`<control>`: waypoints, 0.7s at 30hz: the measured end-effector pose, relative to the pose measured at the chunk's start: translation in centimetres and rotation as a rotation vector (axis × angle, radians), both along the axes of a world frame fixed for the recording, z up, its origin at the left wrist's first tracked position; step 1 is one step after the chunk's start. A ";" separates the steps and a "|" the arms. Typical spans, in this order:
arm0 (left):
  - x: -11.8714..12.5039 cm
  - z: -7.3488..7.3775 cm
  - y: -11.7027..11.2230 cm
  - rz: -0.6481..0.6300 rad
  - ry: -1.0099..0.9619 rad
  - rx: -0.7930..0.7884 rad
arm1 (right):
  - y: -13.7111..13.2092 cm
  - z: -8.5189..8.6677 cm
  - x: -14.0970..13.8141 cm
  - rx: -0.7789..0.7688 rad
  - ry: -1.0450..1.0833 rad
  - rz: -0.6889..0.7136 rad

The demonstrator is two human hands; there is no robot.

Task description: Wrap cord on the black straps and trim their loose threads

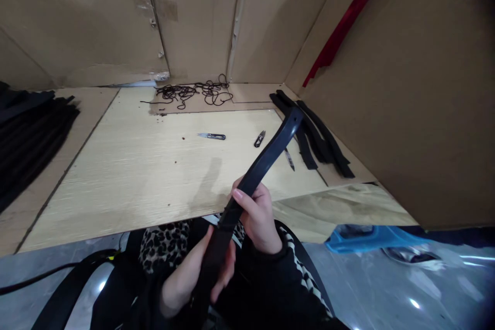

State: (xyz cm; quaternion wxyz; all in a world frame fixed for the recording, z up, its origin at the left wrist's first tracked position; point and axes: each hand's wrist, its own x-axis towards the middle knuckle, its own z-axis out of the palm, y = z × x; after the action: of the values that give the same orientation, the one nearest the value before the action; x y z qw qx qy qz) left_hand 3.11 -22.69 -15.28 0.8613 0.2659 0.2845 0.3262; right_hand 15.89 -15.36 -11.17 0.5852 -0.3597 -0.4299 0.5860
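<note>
A long, flat black strap [266, 154] with a small hole near its far end slants up from my lap over the table's front edge. My right hand [260, 211] is closed around its middle, thumb pressed on top. Lower down, my left hand [193, 268] wraps the strap's nearer part, with its fingers showing on the right side. The strap's near end is lost against my dark clothing. Beyond my hands lie thread snips [212, 136] with a bright blade, a second small pair of snips [260, 138], and a pen [290, 160] partly behind the strap.
Several similar black strips [320, 139] lie at the right, and a larger pile of black strips [34, 134] at the left. Tangled dark cord [193, 92] sits along the back. Cardboard walls [201, 20] enclose the table [127, 165]. A blue plastic item [371, 238] is below right.
</note>
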 end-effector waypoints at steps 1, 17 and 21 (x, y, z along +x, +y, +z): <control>0.1 0.2 0.0 0.139 0.131 0.061 | 0.0 0.1 0.0 0.002 -0.042 -0.044; 0.0 0.5 0.4 0.315 0.547 0.353 | -0.4 1.8 1.5 -0.012 -0.295 -0.112; -0.6 -0.3 -0.1 0.124 0.279 0.242 | -0.5 2.4 1.8 -0.002 -0.323 0.029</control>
State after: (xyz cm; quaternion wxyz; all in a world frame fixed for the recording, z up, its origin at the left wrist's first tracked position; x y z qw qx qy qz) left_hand 2.55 -22.80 -15.56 0.7534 0.3922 0.3758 0.3706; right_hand 17.70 -15.88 -8.75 0.4996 -0.4435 -0.5231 0.5293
